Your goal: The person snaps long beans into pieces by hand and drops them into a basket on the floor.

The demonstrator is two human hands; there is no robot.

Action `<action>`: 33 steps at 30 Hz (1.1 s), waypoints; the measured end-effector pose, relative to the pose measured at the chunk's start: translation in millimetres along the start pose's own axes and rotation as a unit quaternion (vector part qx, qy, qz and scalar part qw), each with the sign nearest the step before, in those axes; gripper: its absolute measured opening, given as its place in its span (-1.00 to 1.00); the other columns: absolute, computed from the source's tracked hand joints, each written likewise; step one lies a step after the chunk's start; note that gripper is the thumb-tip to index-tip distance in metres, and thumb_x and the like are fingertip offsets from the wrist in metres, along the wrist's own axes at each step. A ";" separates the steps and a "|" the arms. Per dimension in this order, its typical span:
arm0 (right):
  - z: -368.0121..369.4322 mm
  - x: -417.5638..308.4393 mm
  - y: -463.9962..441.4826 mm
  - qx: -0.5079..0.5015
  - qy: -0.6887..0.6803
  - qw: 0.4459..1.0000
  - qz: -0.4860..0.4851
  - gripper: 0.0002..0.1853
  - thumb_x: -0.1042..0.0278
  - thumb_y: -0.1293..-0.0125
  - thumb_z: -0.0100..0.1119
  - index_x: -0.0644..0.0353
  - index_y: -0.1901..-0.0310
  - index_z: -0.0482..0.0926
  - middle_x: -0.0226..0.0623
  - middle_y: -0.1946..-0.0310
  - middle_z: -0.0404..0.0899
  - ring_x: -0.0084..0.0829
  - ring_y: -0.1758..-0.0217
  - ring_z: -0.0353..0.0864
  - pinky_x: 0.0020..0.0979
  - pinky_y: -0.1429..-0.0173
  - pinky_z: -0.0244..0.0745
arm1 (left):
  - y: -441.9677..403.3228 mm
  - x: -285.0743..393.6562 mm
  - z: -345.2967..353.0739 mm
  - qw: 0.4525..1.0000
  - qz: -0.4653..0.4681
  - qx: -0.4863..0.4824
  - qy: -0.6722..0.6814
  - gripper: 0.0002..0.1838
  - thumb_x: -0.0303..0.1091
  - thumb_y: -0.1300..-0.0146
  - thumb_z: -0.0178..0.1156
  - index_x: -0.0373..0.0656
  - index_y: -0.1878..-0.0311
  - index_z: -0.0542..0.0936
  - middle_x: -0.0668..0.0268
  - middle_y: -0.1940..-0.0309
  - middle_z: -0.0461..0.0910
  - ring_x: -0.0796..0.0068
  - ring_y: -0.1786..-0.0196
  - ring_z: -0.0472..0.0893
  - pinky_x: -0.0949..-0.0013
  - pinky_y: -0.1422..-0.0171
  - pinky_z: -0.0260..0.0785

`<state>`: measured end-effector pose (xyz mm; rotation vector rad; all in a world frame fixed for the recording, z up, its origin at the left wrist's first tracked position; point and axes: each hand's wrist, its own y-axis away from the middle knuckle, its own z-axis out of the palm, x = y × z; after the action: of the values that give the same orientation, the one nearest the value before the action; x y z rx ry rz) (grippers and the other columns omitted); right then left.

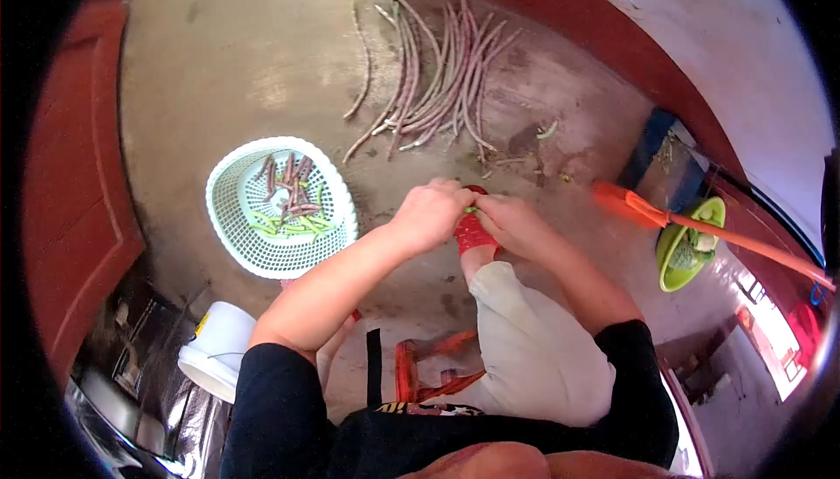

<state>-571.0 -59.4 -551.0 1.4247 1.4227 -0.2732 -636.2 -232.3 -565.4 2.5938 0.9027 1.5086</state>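
Observation:
My left hand [432, 214] and my right hand [514, 223] meet above a red shoe [473, 234], fingers closed in a pinch. Between them shows a small green bit of bean [472, 209]; most of it is hidden by the fingers. To the left, a pale mint plastic basket [222, 225] holds short purple pieces [299, 183] and green pieces [293, 223] of bean. Beyond my hands a spread of long purple beans [451, 76] lies on the floor, with one long bean [360, 63] apart at its left.
On the right an orange broom [643, 206] slants beside a green bowl [672, 279] with vegetables in it. A white bucket [219, 348] stands at lower left. Small green scraps [548, 130] lie near the beans. A red door [83, 155] borders the left.

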 end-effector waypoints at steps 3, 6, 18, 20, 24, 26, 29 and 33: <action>-1.8 6.5 -0.6 -0.002 0.009 1.000 -0.012 -0.80 0.38 -0.16 -0.05 0.26 0.23 0.47 0.00 0.40 0.52 -0.01 0.34 0.52 -0.18 0.25 0.43 | 3.2 3.9 5.4 0.997 0.030 0.063 -0.033 -0.76 -0.42 0.06 0.11 -0.14 0.24 0.50 0.23 0.44 0.43 0.17 0.28 0.45 0.20 0.28 0.36; -2.2 3.7 0.7 -0.003 -0.054 0.998 0.021 -0.81 0.38 -0.13 -0.04 0.32 0.32 0.48 -0.02 0.46 0.52 -0.07 0.46 0.50 -0.23 0.34 0.43 | 8.0 8.0 2.5 0.991 0.063 0.111 -0.045 -0.77 -0.43 0.11 0.12 -0.14 0.28 0.50 0.24 0.48 0.39 0.20 0.33 0.43 0.21 0.30 0.35; 4.0 76.3 6.8 0.068 0.088 0.989 0.099 -0.79 0.21 -0.11 0.08 0.15 0.29 0.48 -0.11 0.54 0.53 -0.09 0.52 0.51 -0.18 0.40 0.42 | 75.2 -11.5 -62.7 0.907 -0.186 0.367 0.085 -0.77 -0.45 -0.15 0.12 -0.17 0.10 0.45 0.20 0.38 0.53 0.35 0.37 0.55 0.40 0.26 0.38; 2.5 93.3 -6.6 0.100 0.230 0.966 0.069 -0.76 0.20 -0.11 0.09 0.14 0.25 0.46 -0.12 0.49 0.55 -0.05 0.47 0.53 -0.14 0.36 0.43 | 112.8 -42.7 -75.2 0.922 -0.300 0.246 -0.003 -0.69 -0.44 -0.04 0.20 -0.17 0.11 0.45 0.15 0.34 0.52 0.17 0.27 0.54 0.28 0.19 0.36; -13.8 67.5 -30.3 0.109 0.231 0.951 0.172 -0.74 0.21 -0.12 0.06 0.13 0.19 0.42 -0.10 0.28 0.53 -0.04 0.29 0.54 -0.13 0.25 0.44 | 122.5 -47.9 -112.6 0.912 -0.122 0.219 -0.326 -0.65 -0.39 0.09 0.27 -0.17 0.17 0.46 0.18 0.21 0.49 0.17 0.16 0.50 0.22 0.12 0.30; -16.7 47.9 -33.9 0.140 0.177 0.969 0.102 -0.78 0.26 -0.13 0.05 0.15 0.21 0.43 -0.11 0.30 0.54 -0.05 0.27 0.53 -0.13 0.23 0.43 | 101.5 -59.9 -114.1 0.930 -0.189 0.213 -0.232 -0.69 -0.40 0.05 0.25 -0.16 0.19 0.46 0.21 0.30 0.50 0.19 0.24 0.52 0.19 0.20 0.34; -13.3 33.3 -38.7 0.115 0.137 0.981 0.069 -0.81 0.33 -0.13 0.06 0.21 0.25 0.48 -0.13 0.30 0.54 -0.12 0.26 0.54 -0.25 0.21 0.43 | 28.1 -86.9 -95.7 0.926 -0.219 0.231 -0.204 -0.77 -0.29 -0.02 0.19 -0.14 0.25 0.47 0.19 0.36 0.52 0.18 0.25 0.54 0.16 0.22 0.39; -3.0 35.0 -29.7 0.090 0.095 0.991 0.039 -0.81 0.31 -0.13 0.05 0.20 0.24 0.44 -0.11 0.31 0.53 -0.07 0.25 0.53 -0.16 0.21 0.42 | -32.8 -128.1 -73.7 0.898 -0.299 0.178 -0.268 -0.76 -0.19 -0.04 0.16 -0.12 0.28 0.48 0.15 0.34 0.53 0.13 0.20 0.54 0.15 0.16 0.41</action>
<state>-587.8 -44.3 -591.1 1.6871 1.5221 -0.2240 -758.1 -286.5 -637.0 2.3579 1.7709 0.4737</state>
